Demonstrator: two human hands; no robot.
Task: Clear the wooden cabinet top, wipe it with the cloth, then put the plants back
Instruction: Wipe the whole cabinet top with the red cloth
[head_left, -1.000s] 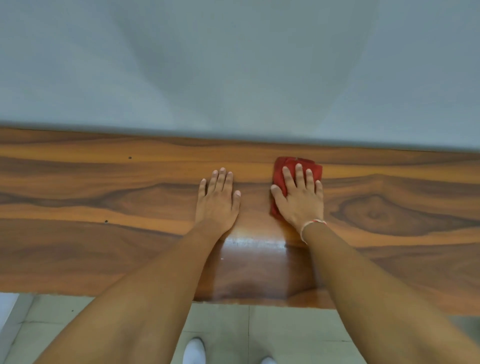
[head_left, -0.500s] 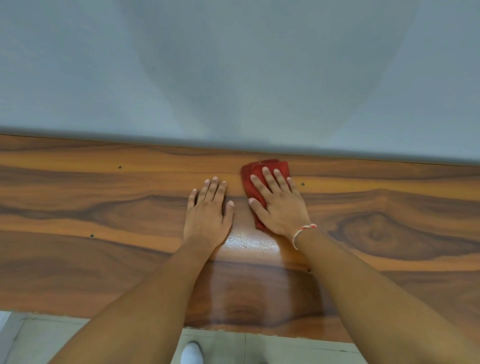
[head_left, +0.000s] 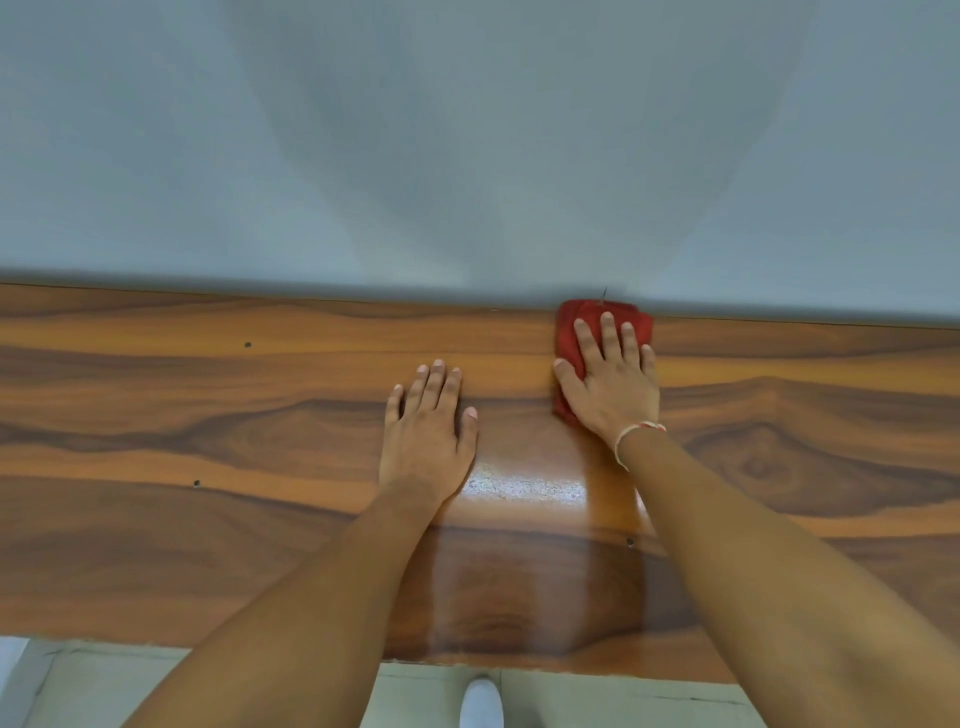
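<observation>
Now right hand (head_left: 610, 387) flat on cloth (head_left: 589, 317), cabinet top (head_left: 208, 410)

A plain grey-blue wall (head_left: 467, 145) is seen at the far side. A pale tiled floor (head_left: 597, 699) is seen at the near edge, with a white shoe tip (head_left: 481, 701) on it.

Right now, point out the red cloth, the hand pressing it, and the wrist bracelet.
red cloth (head_left: 592, 314): head view, far edge by the wall.
right hand (head_left: 613, 387): head view, back of hand.
bracelet (head_left: 631, 434): head view, band over wrist.
</observation>
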